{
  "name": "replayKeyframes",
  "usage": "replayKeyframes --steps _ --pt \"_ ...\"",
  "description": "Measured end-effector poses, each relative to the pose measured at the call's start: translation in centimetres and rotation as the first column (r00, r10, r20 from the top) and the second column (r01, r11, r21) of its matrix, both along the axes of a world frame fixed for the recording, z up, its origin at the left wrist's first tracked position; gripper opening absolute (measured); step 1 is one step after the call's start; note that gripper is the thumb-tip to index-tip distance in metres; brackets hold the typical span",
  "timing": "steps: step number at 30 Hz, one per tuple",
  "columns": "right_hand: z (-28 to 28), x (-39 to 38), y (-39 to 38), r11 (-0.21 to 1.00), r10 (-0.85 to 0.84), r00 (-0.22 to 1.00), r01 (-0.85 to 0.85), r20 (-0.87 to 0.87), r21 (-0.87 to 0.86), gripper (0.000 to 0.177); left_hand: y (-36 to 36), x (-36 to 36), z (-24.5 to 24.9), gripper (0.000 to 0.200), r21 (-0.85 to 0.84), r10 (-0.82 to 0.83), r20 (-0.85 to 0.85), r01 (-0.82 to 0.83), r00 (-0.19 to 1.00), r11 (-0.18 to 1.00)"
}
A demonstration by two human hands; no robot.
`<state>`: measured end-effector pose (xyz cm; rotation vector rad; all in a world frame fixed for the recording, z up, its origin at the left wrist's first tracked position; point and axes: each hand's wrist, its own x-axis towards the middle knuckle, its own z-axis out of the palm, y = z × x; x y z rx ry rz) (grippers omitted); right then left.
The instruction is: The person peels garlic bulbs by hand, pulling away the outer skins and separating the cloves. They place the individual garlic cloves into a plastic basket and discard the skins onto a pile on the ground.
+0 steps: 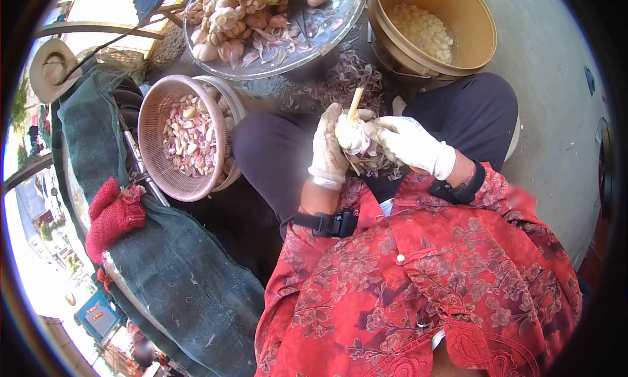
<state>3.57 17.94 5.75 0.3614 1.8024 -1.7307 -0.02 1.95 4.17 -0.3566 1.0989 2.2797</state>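
A garlic bulb (351, 136) with a dry, upright stalk is held between my two gloved hands, above my lap. My left hand (329, 148), in a whitish work glove, wraps the bulb from the left. From the right, my right hand (407, 139) in a white glove presses its fingers against the bulb's side. Loose garlic skins lie on my lap just below the hands. Ahead, a round metal tray (275, 68) bears a heap of whole garlic bulbs (239, 14) and shed skins.
At the left, a pink plastic basket (149, 115) holds separated cloves (190, 138), beside a white bucket. A tan bucket (481, 23) at the back right contains peeled cloves (418, 30). Green netting (190, 279) runs along the left, with a red knitted glove (114, 220) on it. Skins litter the floor.
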Motion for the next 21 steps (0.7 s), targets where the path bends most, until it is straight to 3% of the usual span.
replayKeyframes --steps 3,9,11,13,15,18,20,21 --pt "0.4 0.0 0.0 1.0 -0.005 1.0 0.005 0.009 0.025 0.022 0.1 0.1 -0.1 0.055 -0.052 -0.014 -0.106 0.009 0.994 0.999" --pt "0.9 -0.3 0.2 0.997 0.027 0.995 -0.033 0.092 0.064 0.03 0.0 0.0 -0.8 0.054 -0.04 -0.019 -0.029 0.018 0.999 0.999" --pt "0.2 -0.5 0.5 0.952 0.206 0.969 -0.166 -0.139 0.258 0.028 -0.2 0.1 -0.7 0.052 -0.058 -0.02 -0.03 0.018 0.999 0.998" --pt "0.5 -0.7 0.6 0.935 0.259 0.95 -0.201 -0.175 0.292 0.027 -0.3 0.0 -0.9 0.05 -0.076 -0.021 -0.03 0.019 0.999 0.997" --pt "-0.1 -0.7 0.7 0.916 0.311 0.928 -0.234 -0.207 0.327 0.027 -0.4 -0.1 -2.0 0.045 0.023 -0.022 0.145 0.019 0.989 1.0" --pt "-1.8 -0.3 0.8 0.964 0.236 0.938 -0.194 -0.254 0.18 0.026 -0.7 -0.1 -2.8 0.041 0.047 -0.051 0.19 0.043 0.98 0.998" --pt "-1.4 -0.3 0.8 0.982 0.091 0.996 -0.089 0.006 -0.166 0.024 -0.7 0.0 -3.0 0.039 0.004 -0.062 0.183 0.062 0.981 0.998" --pt "-0.9 -0.5 1.0 0.982 0.091 0.996 -0.089 0.005 -0.167 0.024 -0.7 0.1 -3.0 0.037 -0.039 -0.072 0.176 0.08 0.982 0.996"
